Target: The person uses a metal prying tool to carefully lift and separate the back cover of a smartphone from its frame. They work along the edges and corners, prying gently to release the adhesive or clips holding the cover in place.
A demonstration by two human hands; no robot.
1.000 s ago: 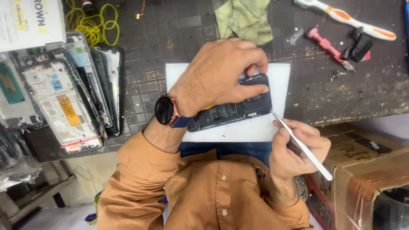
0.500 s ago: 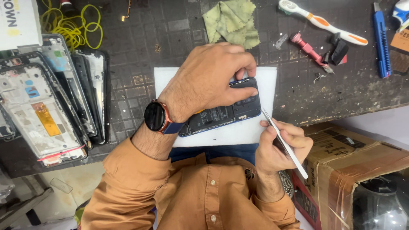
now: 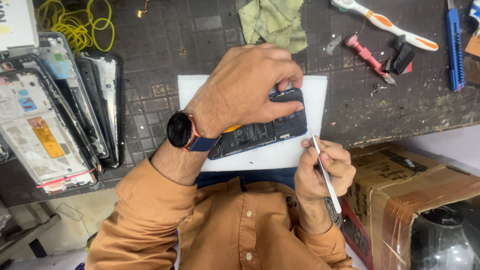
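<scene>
An opened dark phone (image 3: 260,132), back cover off and internals showing, lies on a white foam pad (image 3: 250,155) on the dark bench. My left hand (image 3: 245,87), with a round watch on its wrist, presses down on the phone and grips its far end with the fingertips. My right hand (image 3: 322,167) is just off the phone's near right corner and holds metal tweezers (image 3: 325,172), tips pointing at that corner.
A pile of dismantled phone frames and screens (image 3: 50,115) sits at left, with yellow rubber bands (image 3: 75,22) behind. A green cloth (image 3: 272,20), a white and orange toothbrush (image 3: 385,22), a red tool (image 3: 367,55) and a blue cutter (image 3: 454,47) lie at the back. A cardboard box (image 3: 415,185) stands at right.
The view has shifted slightly. My right hand has brought the tweezers' tips closer to the phone's corner. My left hand keeps its hold on the phone.
</scene>
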